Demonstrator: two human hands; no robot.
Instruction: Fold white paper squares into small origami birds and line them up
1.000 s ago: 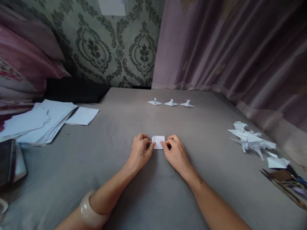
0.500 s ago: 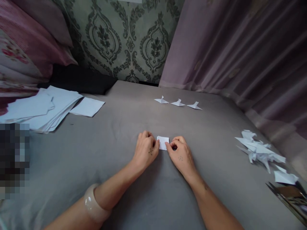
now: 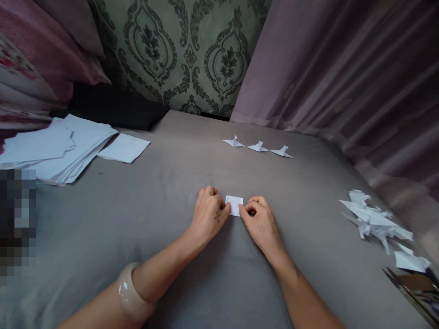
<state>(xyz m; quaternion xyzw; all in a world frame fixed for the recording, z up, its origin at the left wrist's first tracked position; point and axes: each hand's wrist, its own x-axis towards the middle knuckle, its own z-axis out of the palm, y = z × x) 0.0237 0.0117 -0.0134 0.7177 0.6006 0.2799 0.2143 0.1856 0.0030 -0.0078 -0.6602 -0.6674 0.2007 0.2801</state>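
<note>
White folded paper lies on the grey cloth, the left hand pinching its left edge between thumb and fingers, the right hand likewise its lower right corner. Farther back stand three paper figures; to the left, a stack of sheets.

Lighting is dim and diffuse: soft shadow lies on the surface toward six o'clock; the curtain is darkest near two; the bangle glints at seven; edges appear stretched.
</note>
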